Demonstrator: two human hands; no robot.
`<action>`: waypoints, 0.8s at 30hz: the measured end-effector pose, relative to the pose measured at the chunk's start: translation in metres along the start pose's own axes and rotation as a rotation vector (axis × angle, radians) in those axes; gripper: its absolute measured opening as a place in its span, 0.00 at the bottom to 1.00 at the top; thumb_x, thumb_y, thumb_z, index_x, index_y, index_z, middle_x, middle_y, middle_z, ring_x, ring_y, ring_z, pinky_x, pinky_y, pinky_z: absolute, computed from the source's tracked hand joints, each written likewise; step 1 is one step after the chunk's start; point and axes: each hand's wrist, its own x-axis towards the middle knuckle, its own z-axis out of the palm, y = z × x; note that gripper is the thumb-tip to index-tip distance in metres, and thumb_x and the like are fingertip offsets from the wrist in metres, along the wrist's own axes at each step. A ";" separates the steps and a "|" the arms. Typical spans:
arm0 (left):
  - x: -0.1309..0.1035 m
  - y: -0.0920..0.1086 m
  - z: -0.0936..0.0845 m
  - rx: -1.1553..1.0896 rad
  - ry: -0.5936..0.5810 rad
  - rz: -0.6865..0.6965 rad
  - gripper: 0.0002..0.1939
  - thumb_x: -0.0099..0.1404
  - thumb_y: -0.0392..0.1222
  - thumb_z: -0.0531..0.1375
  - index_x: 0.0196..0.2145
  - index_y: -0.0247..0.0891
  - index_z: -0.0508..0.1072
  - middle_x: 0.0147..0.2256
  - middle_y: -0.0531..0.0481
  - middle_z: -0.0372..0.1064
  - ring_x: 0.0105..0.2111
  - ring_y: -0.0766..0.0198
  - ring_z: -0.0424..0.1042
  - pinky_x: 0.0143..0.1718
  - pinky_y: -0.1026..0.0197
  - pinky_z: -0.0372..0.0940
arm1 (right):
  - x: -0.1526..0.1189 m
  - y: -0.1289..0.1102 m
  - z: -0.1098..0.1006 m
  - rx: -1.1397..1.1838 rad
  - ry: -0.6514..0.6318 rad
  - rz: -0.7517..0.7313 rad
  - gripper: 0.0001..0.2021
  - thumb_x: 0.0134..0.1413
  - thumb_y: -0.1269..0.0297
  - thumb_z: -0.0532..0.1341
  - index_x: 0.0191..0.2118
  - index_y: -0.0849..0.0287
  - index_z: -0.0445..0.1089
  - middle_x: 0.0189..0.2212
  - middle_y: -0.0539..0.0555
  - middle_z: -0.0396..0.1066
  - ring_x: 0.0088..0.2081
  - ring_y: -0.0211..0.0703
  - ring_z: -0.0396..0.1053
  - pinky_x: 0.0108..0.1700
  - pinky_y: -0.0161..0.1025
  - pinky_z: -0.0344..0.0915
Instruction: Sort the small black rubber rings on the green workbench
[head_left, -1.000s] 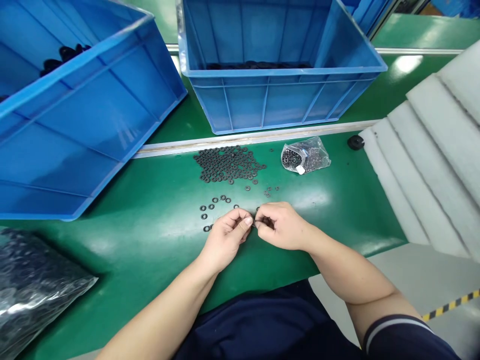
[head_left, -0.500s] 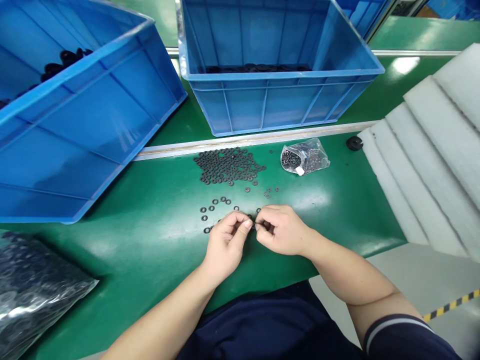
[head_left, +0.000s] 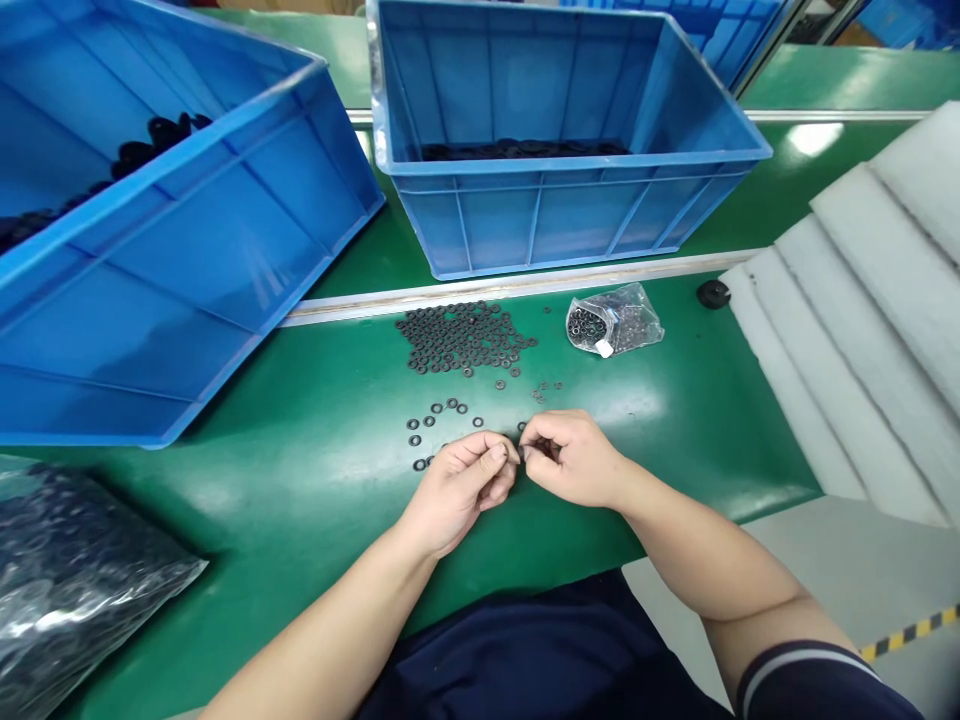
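Observation:
My left hand (head_left: 465,485) is closed in a pinch, thumb against forefinger, just above the green bench. Whatever is between those fingertips is too small to make out. Close beside it, my right hand (head_left: 574,462) has its fingers curled and pinches a small black ring (head_left: 523,453). The fingertips of both hands nearly meet. Loose black rings (head_left: 429,421) lie spread on the bench beyond and left of my hands, some partly hidden by them. Farther back is a dense patch of similar black rings (head_left: 461,338). A few tiny rings (head_left: 540,392) lie near my right hand.
A clear bag of small metal rings (head_left: 626,320) lies back right. Two blue crates (head_left: 585,215) with black parts stand behind and to the left. White foam sheets (head_left: 847,300) and a black round part (head_left: 712,293) are right. A bag of dark parts (head_left: 90,580) lies left.
My fingertips have drawn slightly apart, and the left hand's lower fingers show more. The whole view has shifted a little; the rings on the bench keep their arrangement.

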 end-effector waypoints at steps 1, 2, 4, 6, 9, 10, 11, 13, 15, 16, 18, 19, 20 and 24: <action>-0.001 0.000 0.001 0.023 0.007 0.023 0.16 0.62 0.50 0.66 0.30 0.34 0.72 0.20 0.55 0.61 0.19 0.73 0.56 0.20 0.68 0.49 | 0.000 0.001 0.000 -0.015 0.002 -0.007 0.05 0.48 0.73 0.57 0.24 0.57 0.66 0.18 0.45 0.64 0.22 0.33 0.60 0.28 0.32 0.57; -0.001 0.001 0.003 0.035 0.015 0.042 0.16 0.63 0.51 0.65 0.30 0.34 0.72 0.20 0.54 0.61 0.19 0.72 0.58 0.20 0.67 0.50 | 0.000 0.002 0.001 -0.026 0.005 -0.011 0.05 0.47 0.73 0.57 0.24 0.57 0.66 0.18 0.45 0.64 0.22 0.33 0.60 0.28 0.32 0.57; -0.001 0.001 0.004 0.032 0.029 0.064 0.17 0.64 0.52 0.63 0.30 0.34 0.72 0.20 0.53 0.63 0.19 0.70 0.60 0.20 0.66 0.53 | 0.000 0.004 0.003 -0.045 0.019 -0.022 0.05 0.47 0.73 0.57 0.24 0.57 0.65 0.18 0.45 0.64 0.22 0.34 0.60 0.28 0.32 0.57; 0.001 0.001 0.004 0.015 0.030 0.060 0.18 0.64 0.53 0.63 0.29 0.34 0.72 0.20 0.53 0.63 0.19 0.70 0.61 0.21 0.65 0.54 | 0.000 0.004 0.004 -0.069 0.041 -0.033 0.05 0.46 0.74 0.57 0.24 0.57 0.65 0.19 0.45 0.63 0.22 0.34 0.60 0.28 0.32 0.57; 0.004 0.001 0.000 0.030 0.021 0.060 0.17 0.64 0.53 0.63 0.30 0.34 0.72 0.20 0.53 0.63 0.20 0.70 0.61 0.22 0.65 0.55 | 0.002 0.007 0.003 -0.093 0.046 -0.037 0.05 0.47 0.73 0.56 0.25 0.57 0.65 0.19 0.45 0.63 0.23 0.34 0.61 0.29 0.32 0.57; 0.004 0.001 -0.001 0.051 0.006 0.064 0.17 0.64 0.53 0.63 0.31 0.34 0.72 0.21 0.53 0.64 0.19 0.70 0.60 0.22 0.66 0.54 | 0.002 0.008 0.000 -0.100 0.051 -0.036 0.05 0.47 0.73 0.56 0.25 0.57 0.65 0.19 0.46 0.63 0.23 0.34 0.61 0.29 0.33 0.57; 0.002 0.000 -0.001 0.081 -0.018 0.067 0.17 0.65 0.54 0.62 0.32 0.34 0.72 0.21 0.53 0.65 0.19 0.71 0.60 0.21 0.66 0.54 | 0.003 0.009 -0.003 -0.109 0.062 -0.033 0.05 0.48 0.72 0.56 0.25 0.57 0.65 0.19 0.46 0.63 0.23 0.35 0.61 0.29 0.33 0.57; -0.003 -0.006 0.004 0.175 -0.099 0.043 0.18 0.66 0.55 0.59 0.35 0.34 0.71 0.23 0.52 0.67 0.18 0.71 0.60 0.20 0.66 0.53 | 0.004 0.013 -0.010 -0.137 0.100 -0.023 0.05 0.49 0.71 0.56 0.25 0.57 0.65 0.20 0.46 0.63 0.23 0.35 0.61 0.29 0.33 0.56; -0.010 -0.018 0.013 0.314 -0.183 -0.001 0.20 0.69 0.57 0.55 0.35 0.35 0.70 0.23 0.52 0.66 0.18 0.71 0.60 0.20 0.66 0.53 | 0.005 0.017 -0.017 -0.173 0.140 -0.002 0.06 0.50 0.71 0.55 0.25 0.57 0.65 0.19 0.47 0.64 0.22 0.36 0.60 0.28 0.34 0.56; -0.012 -0.028 0.017 0.392 -0.209 0.005 0.21 0.70 0.58 0.51 0.33 0.37 0.68 0.22 0.52 0.65 0.18 0.70 0.60 0.20 0.66 0.54 | 0.006 0.020 -0.019 -0.193 0.161 0.012 0.06 0.50 0.70 0.55 0.24 0.57 0.65 0.19 0.47 0.63 0.22 0.36 0.60 0.28 0.35 0.55; -0.011 -0.049 0.022 0.645 -0.280 0.137 0.18 0.70 0.55 0.52 0.32 0.39 0.66 0.24 0.52 0.65 0.22 0.69 0.62 0.25 0.65 0.58 | 0.009 0.025 -0.020 -0.225 0.170 0.036 0.07 0.50 0.68 0.54 0.24 0.56 0.64 0.18 0.47 0.63 0.21 0.37 0.60 0.27 0.36 0.55; -0.008 -0.059 0.022 0.787 -0.319 0.224 0.16 0.67 0.55 0.57 0.31 0.40 0.66 0.24 0.53 0.65 0.24 0.68 0.63 0.27 0.65 0.59 | 0.011 0.027 -0.019 -0.235 0.151 0.052 0.06 0.49 0.67 0.54 0.24 0.56 0.64 0.18 0.48 0.64 0.21 0.38 0.60 0.27 0.36 0.55; -0.004 -0.069 0.020 0.882 -0.347 0.249 0.16 0.63 0.56 0.61 0.32 0.41 0.66 0.25 0.54 0.65 0.25 0.67 0.63 0.28 0.64 0.60 | 0.011 0.028 -0.018 -0.241 0.118 0.067 0.06 0.49 0.66 0.54 0.23 0.55 0.64 0.18 0.48 0.64 0.21 0.39 0.61 0.28 0.37 0.55; 0.013 -0.086 0.004 0.973 -0.368 0.226 0.29 0.50 0.60 0.70 0.43 0.44 0.67 0.25 0.57 0.65 0.23 0.68 0.64 0.25 0.65 0.59 | 0.006 0.028 -0.010 -0.305 -0.072 0.114 0.06 0.47 0.69 0.53 0.23 0.55 0.63 0.20 0.49 0.66 0.24 0.41 0.63 0.30 0.37 0.55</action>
